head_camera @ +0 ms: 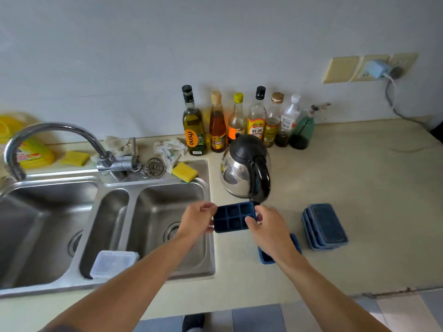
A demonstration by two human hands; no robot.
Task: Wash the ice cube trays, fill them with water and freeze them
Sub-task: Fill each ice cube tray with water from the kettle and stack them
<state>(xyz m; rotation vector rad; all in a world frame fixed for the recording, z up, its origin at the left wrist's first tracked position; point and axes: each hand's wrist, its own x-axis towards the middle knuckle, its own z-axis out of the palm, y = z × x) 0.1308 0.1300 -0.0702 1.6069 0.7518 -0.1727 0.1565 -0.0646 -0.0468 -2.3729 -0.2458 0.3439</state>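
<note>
Left hand (199,219) & right hand (268,226) each pinching a short end of blue ice tray (233,216), cavities up, roughly level over counter (359,176). Two-end grip prob. to stop soft tray sagging. Sink (155,182) at 9 o'clock for the wash. Second tray (265,257) at 5, blue stack (326,226) at 3, kettle (247,166) at 12.

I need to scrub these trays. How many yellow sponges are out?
2. The right sponge lies on the sink rim behind the right basin; the left sponge lies on the counter behind the faucet. Others may be hidden.
</note>
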